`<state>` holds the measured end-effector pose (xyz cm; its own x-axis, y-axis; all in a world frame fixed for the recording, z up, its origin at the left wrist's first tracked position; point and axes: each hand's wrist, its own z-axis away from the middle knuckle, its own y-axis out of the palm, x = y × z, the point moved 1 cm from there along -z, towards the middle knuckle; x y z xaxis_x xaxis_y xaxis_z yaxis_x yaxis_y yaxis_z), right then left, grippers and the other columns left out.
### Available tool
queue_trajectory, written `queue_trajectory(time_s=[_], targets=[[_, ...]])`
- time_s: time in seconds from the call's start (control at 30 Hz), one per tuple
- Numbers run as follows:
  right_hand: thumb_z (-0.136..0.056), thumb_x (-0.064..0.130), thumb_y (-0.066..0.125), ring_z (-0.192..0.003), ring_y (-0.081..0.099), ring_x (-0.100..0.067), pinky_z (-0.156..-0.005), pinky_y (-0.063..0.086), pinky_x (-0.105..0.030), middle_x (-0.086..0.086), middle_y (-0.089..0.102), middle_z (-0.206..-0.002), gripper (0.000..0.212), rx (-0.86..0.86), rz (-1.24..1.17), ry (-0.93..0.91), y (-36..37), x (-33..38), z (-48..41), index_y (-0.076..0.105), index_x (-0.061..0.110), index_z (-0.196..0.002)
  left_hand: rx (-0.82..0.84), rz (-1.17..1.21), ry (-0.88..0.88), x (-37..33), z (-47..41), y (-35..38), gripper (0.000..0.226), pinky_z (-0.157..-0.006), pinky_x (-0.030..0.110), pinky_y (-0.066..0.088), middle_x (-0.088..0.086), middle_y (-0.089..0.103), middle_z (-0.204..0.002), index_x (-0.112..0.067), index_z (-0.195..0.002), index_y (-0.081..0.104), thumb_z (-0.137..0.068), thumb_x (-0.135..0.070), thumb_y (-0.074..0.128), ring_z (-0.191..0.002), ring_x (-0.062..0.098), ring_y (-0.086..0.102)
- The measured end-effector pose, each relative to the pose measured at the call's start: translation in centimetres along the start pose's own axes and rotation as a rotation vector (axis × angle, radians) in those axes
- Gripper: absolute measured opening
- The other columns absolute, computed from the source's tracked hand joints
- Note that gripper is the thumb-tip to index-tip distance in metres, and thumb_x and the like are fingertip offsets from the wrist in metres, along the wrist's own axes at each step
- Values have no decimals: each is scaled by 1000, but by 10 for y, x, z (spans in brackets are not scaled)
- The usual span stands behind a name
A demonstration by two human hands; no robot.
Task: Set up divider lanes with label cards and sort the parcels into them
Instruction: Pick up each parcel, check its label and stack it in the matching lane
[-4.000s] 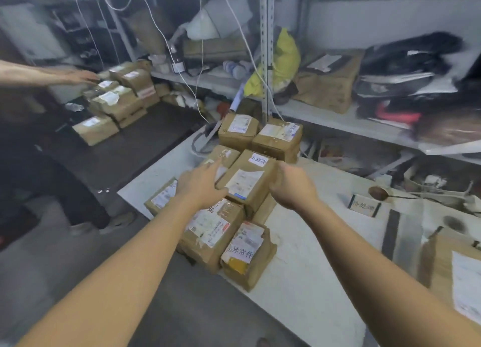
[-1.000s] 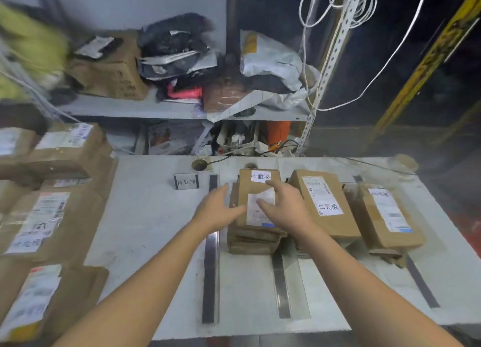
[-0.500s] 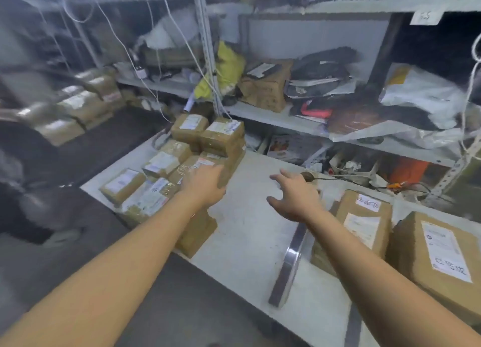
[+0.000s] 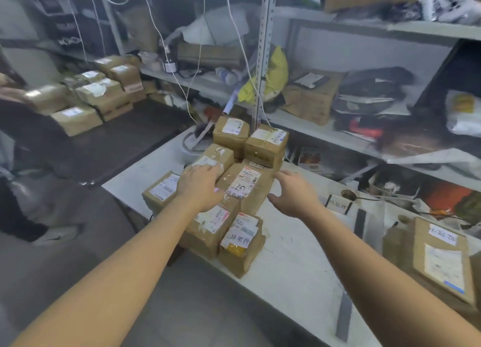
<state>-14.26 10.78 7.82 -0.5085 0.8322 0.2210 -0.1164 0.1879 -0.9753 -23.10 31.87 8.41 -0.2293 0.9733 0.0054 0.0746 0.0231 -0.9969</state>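
The taped parcel (image 4: 244, 184) you are reaching for is sitting on top of the unsorted pile of brown boxes (image 4: 221, 190) at the left end of the white table (image 4: 291, 263). Your left hand (image 4: 200, 187) is lying flat against its left side with fingers together, while your right hand (image 4: 294, 194) is hovering spread just beside its right edge, gripping nothing. Further right, a label card (image 4: 338, 204) is standing near a dark divider strip (image 4: 360, 223), with a sorted parcel (image 4: 440, 260) beyond.

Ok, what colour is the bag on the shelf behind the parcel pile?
Yellow: the bag shows best in the head view, beside the shelf upright.
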Motion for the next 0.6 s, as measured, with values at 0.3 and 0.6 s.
queue_trajectory(time_s=[0.3,0.6], targets=[[-87,40,63,-132,46,-23,-97,51,-45,1,49,-147,61,21,-7,123,28,83,-71,45,29,-144,15,17,26,127,-68,26,38,-97,40,41,-1,60,-121,-22,-119,52,-89,-44,54,-116,23,53],[-90,40,58,-129,50,-24,-89,50,-40,0,58,-138,53,74,-88,216,71,98,-169,48,29,-141,152,87,22,167,-150,53,57,-83,40,46,4,58,-130,-21,-141,43,-91,-46,54,-116,28,55]])
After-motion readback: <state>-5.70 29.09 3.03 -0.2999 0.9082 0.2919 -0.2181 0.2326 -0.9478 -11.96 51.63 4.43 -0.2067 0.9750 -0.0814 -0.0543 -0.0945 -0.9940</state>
